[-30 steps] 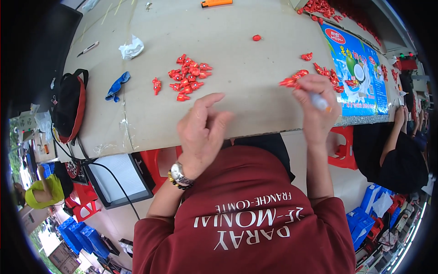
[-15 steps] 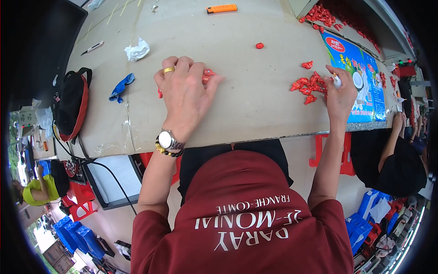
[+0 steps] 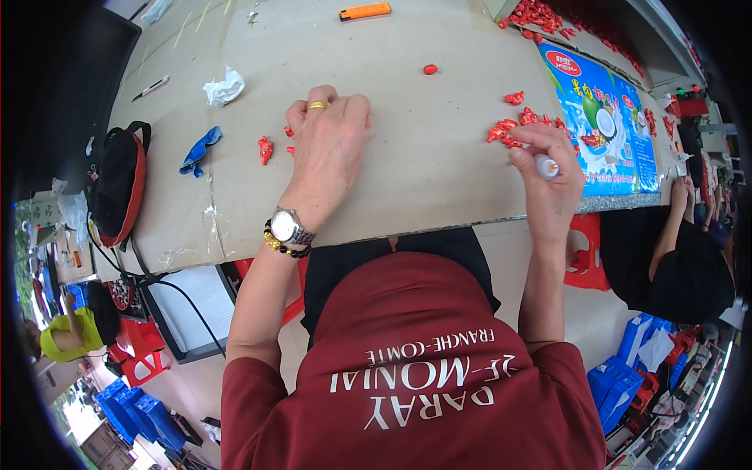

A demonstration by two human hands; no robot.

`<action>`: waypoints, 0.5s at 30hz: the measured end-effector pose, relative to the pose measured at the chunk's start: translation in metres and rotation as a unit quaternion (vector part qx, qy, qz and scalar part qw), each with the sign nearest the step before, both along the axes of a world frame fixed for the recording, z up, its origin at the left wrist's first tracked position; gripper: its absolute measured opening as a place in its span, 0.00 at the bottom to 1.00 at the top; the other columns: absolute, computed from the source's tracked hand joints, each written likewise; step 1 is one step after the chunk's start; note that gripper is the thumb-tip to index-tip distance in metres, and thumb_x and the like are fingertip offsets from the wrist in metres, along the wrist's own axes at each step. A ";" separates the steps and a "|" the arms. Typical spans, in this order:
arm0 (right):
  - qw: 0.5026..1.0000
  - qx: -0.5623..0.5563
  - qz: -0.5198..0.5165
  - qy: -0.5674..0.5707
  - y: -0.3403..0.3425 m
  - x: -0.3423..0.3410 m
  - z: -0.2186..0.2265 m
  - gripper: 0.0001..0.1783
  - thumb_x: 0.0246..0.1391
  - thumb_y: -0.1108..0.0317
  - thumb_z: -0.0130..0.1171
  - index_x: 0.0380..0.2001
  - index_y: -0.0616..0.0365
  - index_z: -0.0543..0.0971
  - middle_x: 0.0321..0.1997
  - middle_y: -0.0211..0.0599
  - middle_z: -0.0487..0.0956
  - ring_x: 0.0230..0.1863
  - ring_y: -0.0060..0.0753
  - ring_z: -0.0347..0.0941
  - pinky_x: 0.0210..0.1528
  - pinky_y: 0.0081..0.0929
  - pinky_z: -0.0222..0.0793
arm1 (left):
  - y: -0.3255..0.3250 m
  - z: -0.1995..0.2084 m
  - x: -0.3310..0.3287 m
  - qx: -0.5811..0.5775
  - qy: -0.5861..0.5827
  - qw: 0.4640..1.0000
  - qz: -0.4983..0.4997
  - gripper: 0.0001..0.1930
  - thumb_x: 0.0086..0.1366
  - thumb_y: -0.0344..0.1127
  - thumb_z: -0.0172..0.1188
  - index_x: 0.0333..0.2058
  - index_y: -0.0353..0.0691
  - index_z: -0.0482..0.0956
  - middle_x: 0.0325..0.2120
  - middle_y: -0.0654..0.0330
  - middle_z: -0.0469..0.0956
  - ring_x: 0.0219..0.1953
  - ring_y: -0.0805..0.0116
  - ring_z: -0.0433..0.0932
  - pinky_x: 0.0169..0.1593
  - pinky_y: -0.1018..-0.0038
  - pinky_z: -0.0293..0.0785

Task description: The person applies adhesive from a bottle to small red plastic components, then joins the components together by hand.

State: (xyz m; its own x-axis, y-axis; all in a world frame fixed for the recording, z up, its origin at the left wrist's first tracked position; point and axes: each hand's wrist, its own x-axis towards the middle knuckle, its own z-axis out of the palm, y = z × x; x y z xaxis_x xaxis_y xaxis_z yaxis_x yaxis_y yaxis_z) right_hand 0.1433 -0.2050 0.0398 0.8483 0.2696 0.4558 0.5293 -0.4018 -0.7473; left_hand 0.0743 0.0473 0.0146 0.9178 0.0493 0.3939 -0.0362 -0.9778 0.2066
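Observation:
Over the left part of the table, my left hand [image 3: 333,145] has its fingers curled down together; whatever is under or in them is hidden. Beside its fingers lies a small red figurine [image 3: 265,150], with parts of other red pieces [image 3: 290,150] peeking out. My right hand [image 3: 552,184] is closed round a slim white tube with an orange tip [image 3: 547,166], the tip facing up toward me. Just beyond those fingers is a loose pile of glossy red figurines [image 3: 501,129], partly covered by the hand.
Farther off are a single red piece [image 3: 430,69] and an orange lighter [image 3: 365,12]. Leftward lie crumpled white tissue [image 3: 225,86], a blue scrap [image 3: 201,150], a pen [image 3: 150,88] and a black-red pouch [image 3: 121,184]. A blue printed sheet [image 3: 627,149] borders the right; a co-worker [image 3: 666,258] sits beyond.
My left hand has shifted slightly and its fingers have drawn in, uncovering a red figurine to its left. My right hand has moved left and nearer, turning the white tube toward me.

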 end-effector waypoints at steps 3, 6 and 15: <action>1.000 0.002 0.023 0.018 0.007 -0.011 0.002 0.10 0.43 0.81 0.63 0.32 0.59 0.80 0.37 0.35 0.77 0.35 0.24 0.73 0.35 0.21 0.69 | -0.006 -0.004 -0.004 -0.009 0.027 0.999 -0.039 0.13 0.50 0.27 0.64 0.34 0.40 0.71 0.26 0.61 0.75 0.42 0.57 0.70 0.50 0.59 0.57; 0.995 0.020 0.044 0.082 0.009 -0.019 0.000 0.12 0.44 0.81 0.61 0.35 0.60 0.78 0.38 0.33 0.76 0.34 0.22 0.71 0.36 0.20 0.68 | -0.009 -0.003 -0.005 -0.013 -0.033 0.996 -0.080 0.13 0.52 0.26 0.63 0.36 0.40 0.71 0.24 0.61 0.75 0.36 0.61 0.74 0.46 0.64 0.65; 0.977 0.032 0.114 0.177 0.018 -0.039 -0.002 0.20 0.48 0.84 0.51 0.45 0.58 0.67 0.50 0.37 0.67 0.40 0.24 0.73 0.41 0.22 0.69 | -0.051 0.003 -0.050 -0.805 0.031 0.579 -0.128 0.10 0.65 0.28 0.54 0.44 0.31 0.69 0.33 0.59 0.75 0.33 0.64 0.81 0.37 0.75 0.79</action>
State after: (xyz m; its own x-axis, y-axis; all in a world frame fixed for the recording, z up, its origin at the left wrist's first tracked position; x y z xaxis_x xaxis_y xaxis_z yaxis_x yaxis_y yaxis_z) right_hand 0.1041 -0.1872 0.0380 0.8766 0.4512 0.1676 0.3043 -0.2498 -0.9193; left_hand 0.0238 -0.0037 0.0177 0.9860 0.1665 -0.0076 -0.0810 0.5188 0.8511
